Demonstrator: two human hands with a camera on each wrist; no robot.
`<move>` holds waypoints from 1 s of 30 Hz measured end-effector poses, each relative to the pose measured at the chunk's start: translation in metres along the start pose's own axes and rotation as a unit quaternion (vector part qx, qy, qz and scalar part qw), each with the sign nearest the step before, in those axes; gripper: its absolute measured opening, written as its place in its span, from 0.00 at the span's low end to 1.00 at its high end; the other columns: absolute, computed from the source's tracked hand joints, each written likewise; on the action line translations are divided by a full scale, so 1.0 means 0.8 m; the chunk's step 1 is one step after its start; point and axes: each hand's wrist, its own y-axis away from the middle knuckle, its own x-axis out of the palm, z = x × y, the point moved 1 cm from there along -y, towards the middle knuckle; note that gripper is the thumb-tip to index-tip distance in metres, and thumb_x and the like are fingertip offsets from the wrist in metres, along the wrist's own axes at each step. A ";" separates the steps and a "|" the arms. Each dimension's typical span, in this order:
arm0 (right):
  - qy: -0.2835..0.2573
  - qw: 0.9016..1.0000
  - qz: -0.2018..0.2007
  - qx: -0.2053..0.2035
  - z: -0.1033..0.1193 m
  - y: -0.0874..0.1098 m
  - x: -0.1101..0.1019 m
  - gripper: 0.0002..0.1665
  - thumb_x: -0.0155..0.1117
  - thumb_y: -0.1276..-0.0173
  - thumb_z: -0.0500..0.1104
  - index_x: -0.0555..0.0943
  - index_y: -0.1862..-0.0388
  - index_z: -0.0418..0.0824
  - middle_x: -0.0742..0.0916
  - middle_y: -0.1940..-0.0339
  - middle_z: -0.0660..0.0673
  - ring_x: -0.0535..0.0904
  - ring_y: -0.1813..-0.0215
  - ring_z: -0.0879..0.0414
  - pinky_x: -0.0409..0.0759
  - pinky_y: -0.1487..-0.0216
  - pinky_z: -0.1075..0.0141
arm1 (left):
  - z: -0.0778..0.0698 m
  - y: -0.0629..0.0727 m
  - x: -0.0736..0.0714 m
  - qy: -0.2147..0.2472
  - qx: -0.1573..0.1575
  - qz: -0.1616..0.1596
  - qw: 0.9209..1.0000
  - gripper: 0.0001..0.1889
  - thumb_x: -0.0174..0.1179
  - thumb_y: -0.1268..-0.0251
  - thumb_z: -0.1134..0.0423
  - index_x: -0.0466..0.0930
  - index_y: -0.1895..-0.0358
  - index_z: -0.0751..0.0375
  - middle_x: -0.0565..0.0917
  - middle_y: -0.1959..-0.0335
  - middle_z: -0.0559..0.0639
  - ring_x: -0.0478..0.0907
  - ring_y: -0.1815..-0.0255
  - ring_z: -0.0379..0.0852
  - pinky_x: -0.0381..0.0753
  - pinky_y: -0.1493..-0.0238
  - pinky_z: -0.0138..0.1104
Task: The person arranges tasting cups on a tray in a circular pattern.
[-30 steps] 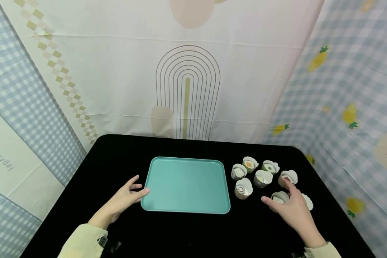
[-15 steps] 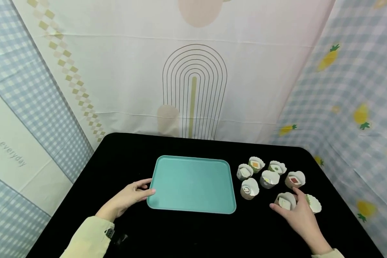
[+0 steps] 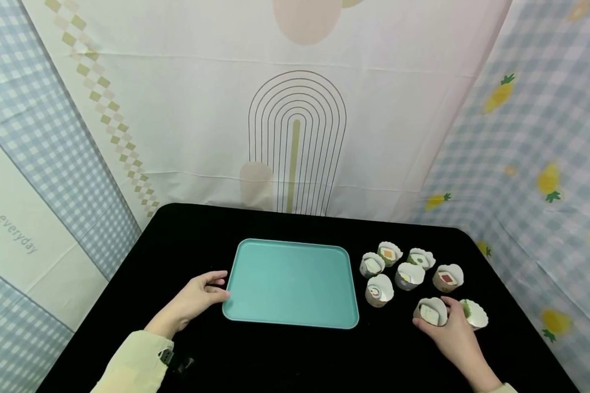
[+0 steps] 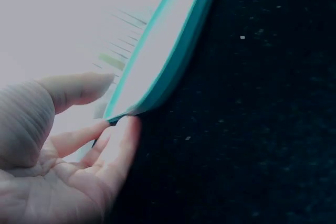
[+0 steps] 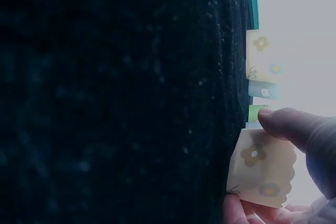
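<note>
My right hand [image 3: 457, 331] holds a pale paper baking cup [image 3: 423, 305] between thumb and fingers at the right of the table. Inside it lies a whitish piece [image 3: 429, 314]. In the right wrist view the cup [image 5: 262, 166] shows a flower print, with the thumb on one side and fingertips on the other. My left hand [image 3: 195, 300] is at the left edge of a turquoise tray [image 3: 292, 284]. In the left wrist view its fingertips touch the rim of the tray [image 4: 173, 72] from below, while the thumb stands apart above it.
Several more paper baking cups stand right of the tray, one with a red piece [image 3: 447, 278], another with an orange piece [image 3: 387, 254]. A white-and-green cup [image 3: 474, 315] sits just right of my right hand. The black table [image 3: 196, 234] meets hanging cloths behind.
My right hand has come down around the paper baking cup and closed on it, shifting it slightly. The left hand has moved to the tray's left edge. The head view has turned slightly left.
</note>
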 end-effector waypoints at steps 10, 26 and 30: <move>-0.018 1.000 0.007 -0.015 -0.005 -0.004 0.003 0.59 0.73 0.43 0.60 0.55 0.32 0.23 0.72 0.44 0.24 0.75 0.48 0.35 0.76 0.57 0.48 | 0.001 -0.005 0.004 -0.023 0.010 0.004 1.000 0.32 0.65 0.38 0.64 0.66 0.30 0.64 0.74 0.44 0.58 0.76 0.52 0.47 0.75 0.45 0.47; -0.056 0.995 -0.029 -0.080 0.031 -0.005 -0.012 0.46 0.71 0.40 0.58 0.62 0.38 0.30 0.73 0.46 0.33 0.76 0.51 0.41 0.77 0.58 0.54 | 0.007 -0.006 0.002 -0.005 -0.002 0.023 1.000 0.32 0.66 0.38 0.65 0.66 0.30 0.61 0.73 0.43 0.57 0.74 0.49 0.48 0.75 0.47 0.44; -0.071 0.989 -0.060 -0.111 0.053 -0.008 -0.018 0.37 0.71 0.39 0.54 0.67 0.42 0.33 0.74 0.49 0.37 0.76 0.54 0.46 0.77 0.62 0.60 | 0.006 -0.006 0.002 -0.011 -0.001 0.023 1.000 0.32 0.65 0.38 0.67 0.66 0.30 0.61 0.73 0.44 0.57 0.74 0.50 0.49 0.76 0.48 0.43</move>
